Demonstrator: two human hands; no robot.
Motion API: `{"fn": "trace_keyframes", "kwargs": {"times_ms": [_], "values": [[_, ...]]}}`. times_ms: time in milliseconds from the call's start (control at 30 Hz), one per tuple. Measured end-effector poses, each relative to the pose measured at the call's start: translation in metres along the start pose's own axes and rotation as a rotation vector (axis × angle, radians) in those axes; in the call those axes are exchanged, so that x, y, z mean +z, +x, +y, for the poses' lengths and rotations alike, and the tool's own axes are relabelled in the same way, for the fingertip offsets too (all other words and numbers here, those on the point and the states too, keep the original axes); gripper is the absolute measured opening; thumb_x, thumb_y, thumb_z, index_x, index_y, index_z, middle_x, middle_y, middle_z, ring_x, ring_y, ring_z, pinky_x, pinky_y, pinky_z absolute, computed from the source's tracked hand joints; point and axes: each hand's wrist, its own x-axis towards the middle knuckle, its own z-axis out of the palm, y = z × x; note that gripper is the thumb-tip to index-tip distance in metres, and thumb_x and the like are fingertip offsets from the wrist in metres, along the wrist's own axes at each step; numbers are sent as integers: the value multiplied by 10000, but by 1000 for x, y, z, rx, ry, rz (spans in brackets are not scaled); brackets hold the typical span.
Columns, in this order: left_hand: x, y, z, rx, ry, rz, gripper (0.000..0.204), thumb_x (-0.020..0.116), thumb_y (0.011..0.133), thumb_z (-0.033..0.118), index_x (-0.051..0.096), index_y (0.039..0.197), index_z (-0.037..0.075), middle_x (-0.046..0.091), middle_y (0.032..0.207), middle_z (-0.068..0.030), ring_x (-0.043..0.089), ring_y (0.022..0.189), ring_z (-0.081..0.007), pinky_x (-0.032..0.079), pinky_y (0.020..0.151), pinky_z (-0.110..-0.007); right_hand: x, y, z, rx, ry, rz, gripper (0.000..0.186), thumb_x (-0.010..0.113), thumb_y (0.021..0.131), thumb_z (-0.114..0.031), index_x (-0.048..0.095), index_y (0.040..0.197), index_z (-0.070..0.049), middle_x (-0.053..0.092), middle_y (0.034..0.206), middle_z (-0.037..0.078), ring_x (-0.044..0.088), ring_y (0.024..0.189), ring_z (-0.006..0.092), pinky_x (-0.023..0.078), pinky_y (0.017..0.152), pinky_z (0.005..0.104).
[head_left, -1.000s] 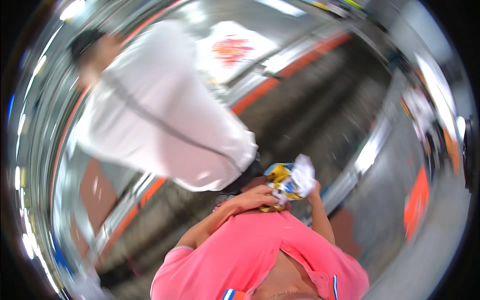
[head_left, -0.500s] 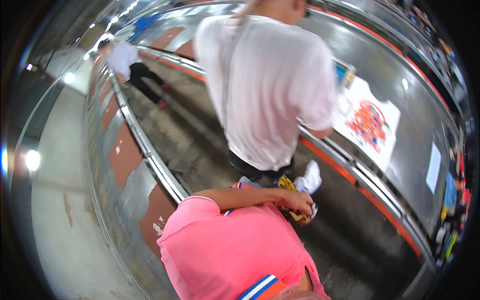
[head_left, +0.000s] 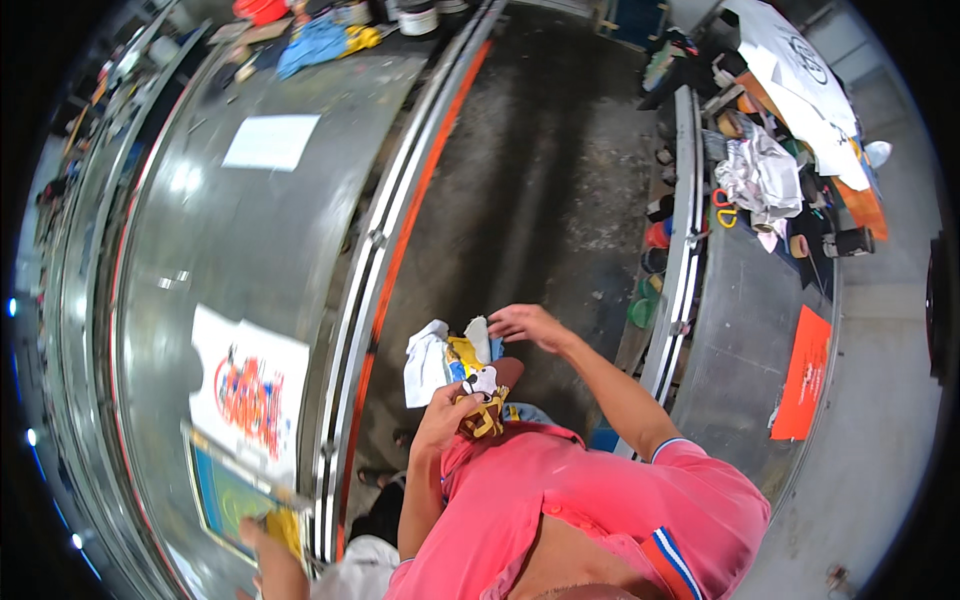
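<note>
A: Head view, our left hand?
B: Left hand [head_left: 438, 420] is closed on a bunch of cloth pieces; a brown printed piece [head_left: 484, 408] sits under the thumb, its front toward us.
A: What else is in the bunch?
B: A white piece [head_left: 427, 365] hanging out on the left, a yellow piece [head_left: 462, 352] in the middle. We can't split the layers further. All of it is up in front of our pink shirt [head_left: 590, 470], over the floor [head_left: 520, 180] between the tables.
A: Right hand?
B: Right hand [head_left: 534, 327] has its fingers stretched and spread beside the bunch's top edge, nothing visible in them. We can't tell whether the tips touch.
A: Left table [head_left: 270, 230]?
B: White printed sheet [head_left: 250, 395] near the inner edge, a framed screen [head_left: 222, 490] at its lower side, blank paper [head_left: 271, 142] higher up, blue cloth [head_left: 310, 48] by the far edge. A co-worker's hand [head_left: 260, 542] is by a yellow item [head_left: 285, 530] at the screen's corner.
A: Right table [head_left: 735, 300]?
B: Orange sheet [head_left: 802, 375] along the outer edge, crumpled wrapping [head_left: 760, 175] toward the far end, red-and-yellow-handled scissors [head_left: 725, 208] near the inner edge.
</note>
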Motion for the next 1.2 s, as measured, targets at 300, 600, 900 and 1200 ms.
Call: {"fn": "trace_keyframes", "kwargs": {"times_ms": [300, 600, 900, 1200], "values": [[70, 258, 198, -177, 227, -370, 270, 618, 908, 108, 594, 1142, -26, 664, 956, -56, 646, 826, -119, 527, 748, -262, -148, 69, -133, -16, 138, -105, 627, 623, 882, -567, 631, 1174, -12, 657, 1083, 48, 604, 984, 132, 486, 866, 309], [171, 530, 395, -221, 461, -496, 290, 626, 898, 62, 596, 1170, -37, 669, 1030, -69, 646, 903, -129, 541, 813, -289, -346, 153, -351, -354, 238, 156, 318, 742, 834, -208, 658, 1071, -14, 684, 967, 35, 630, 886, 141, 469, 833, 285], [322, 775, 582, -76, 312, -305, 242, 615, 924, 81, 594, 1139, -28, 670, 974, -87, 666, 812, -150, 566, 728, -295, -588, 269, -611, -508, 28, 218, 359, 652, 911, -325, 646, 1093, -15, 636, 1004, 36, 546, 975, 135, 410, 895, 279], [497, 1087, 742, -110, 581, -558, 302, 663, 900, 147, 599, 1126, -43, 676, 943, -72, 655, 798, -144, 534, 698, -273, -850, 352, -779, -595, 303, 506, 247, 717, 851, -242, 680, 955, -21, 669, 858, 26, 611, 812, 123, 473, 769, 279]]}}
